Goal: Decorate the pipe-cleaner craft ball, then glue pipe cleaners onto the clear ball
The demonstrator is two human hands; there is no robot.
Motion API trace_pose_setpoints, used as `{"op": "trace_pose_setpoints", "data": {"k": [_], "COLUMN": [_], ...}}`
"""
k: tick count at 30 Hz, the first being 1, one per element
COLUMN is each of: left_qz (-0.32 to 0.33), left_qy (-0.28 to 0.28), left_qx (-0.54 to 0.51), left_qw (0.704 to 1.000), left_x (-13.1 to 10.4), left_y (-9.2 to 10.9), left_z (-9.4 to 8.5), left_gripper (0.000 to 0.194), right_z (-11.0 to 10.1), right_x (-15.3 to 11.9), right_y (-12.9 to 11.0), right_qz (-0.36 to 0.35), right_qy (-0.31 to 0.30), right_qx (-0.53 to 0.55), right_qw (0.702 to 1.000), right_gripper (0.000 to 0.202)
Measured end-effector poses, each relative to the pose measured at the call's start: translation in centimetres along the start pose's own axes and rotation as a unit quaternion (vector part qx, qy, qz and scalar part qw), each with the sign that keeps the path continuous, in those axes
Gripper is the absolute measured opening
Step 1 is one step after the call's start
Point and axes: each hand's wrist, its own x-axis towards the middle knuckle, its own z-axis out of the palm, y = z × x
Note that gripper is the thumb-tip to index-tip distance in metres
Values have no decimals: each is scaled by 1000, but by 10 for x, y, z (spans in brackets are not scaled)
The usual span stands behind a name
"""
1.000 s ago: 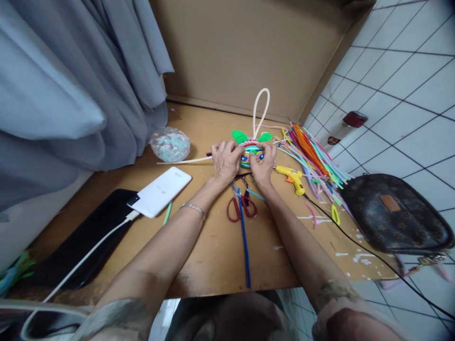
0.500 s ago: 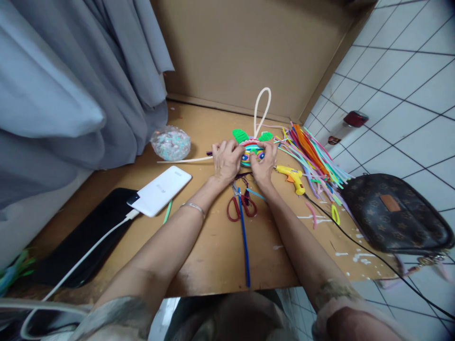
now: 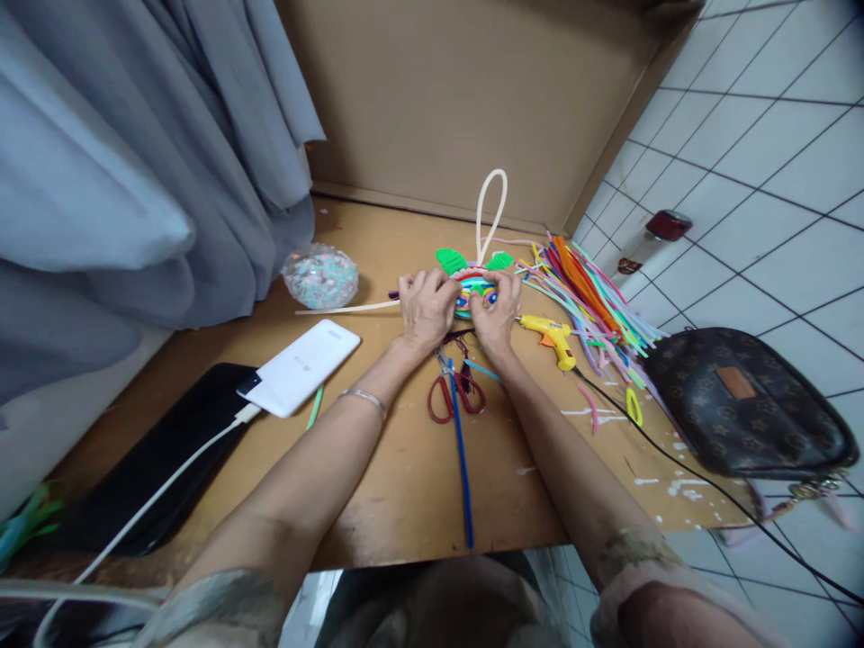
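A colourful animal-face craft (image 3: 471,281) with green ears and a white loop (image 3: 490,209) on top lies on the table between my hands. My left hand (image 3: 427,304) grips its left side, fingers bent over the edge. Around the right side my right hand (image 3: 498,310) is closed, its thumb pressed on the face near an eye. A white pipe cleaner (image 3: 347,309) sticks out leftward from by my left hand. Just below lie red-handled scissors (image 3: 440,400), with a blue pipe cleaner (image 3: 463,468) across them and a dark purple tassel (image 3: 467,376) alongside.
Right of my hands lie a yellow glue gun (image 3: 550,337) with a black cord, a bundle of pipe cleaners (image 3: 587,288) and a brown patterned bag (image 3: 756,405). Leftward are a crinkled clear plastic bundle (image 3: 322,277), a white power bank (image 3: 307,364) with a cable and a black flat object (image 3: 162,459).
The whole view has shifted slightly. Both hands keep their grip on the craft, with no clear change in their position on it.
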Motion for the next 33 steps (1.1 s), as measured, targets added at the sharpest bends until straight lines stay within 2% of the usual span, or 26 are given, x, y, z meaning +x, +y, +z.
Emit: {"op": "trace_pose_setpoints", "data": {"k": [6, 11, 13, 18, 22, 24, 26, 28, 31, 33], "left_qz": [-4, -22, -23, -8, 28, 46, 64, 91, 149, 167], "left_qy": [-15, -27, -10, 78, 81, 74, 68, 63, 46, 35], "left_qx": [-6, -4, -3, 18, 19, 28, 44, 59, 63, 53], "left_qw": [1000, 999, 1000, 997, 996, 996, 995, 992, 986, 984], "left_x": [0, 0, -2, -9, -15, -17, -17, -18, -20, -24], "left_y": [0, -2, -3, -8, -13, -13, -12, -8, 2, 9], "left_z": [-2, 0, 0, 2, 2, -1, -5, -12, -20, -23], "left_gripper": [23, 22, 21, 28, 33, 32, 32, 31, 28, 28], "right_z": [-1, -1, -1, -2, -10, -18, -28, -38, -50, -56], "right_x": [1, 3, 4, 4, 2, 1, -3, -10, -23, -31], "right_y": [4, 7, 8, 16, 24, 22, 14, 0, -21, -28], "right_qz": [-6, -17, -13, 39, 83, 73, 15, -77, -187, -214], "right_qy": [0, 33, 45, 105, 189, 200, 161, 69, -75, -121], "right_qx": [33, 89, 99, 115, 63, 53, 42, 5, -92, -130], "right_qw": [999, 995, 994, 987, 976, 976, 986, 995, 975, 960], "right_gripper": [15, 16, 17, 21, 24, 25, 25, 27, 31, 33]}}
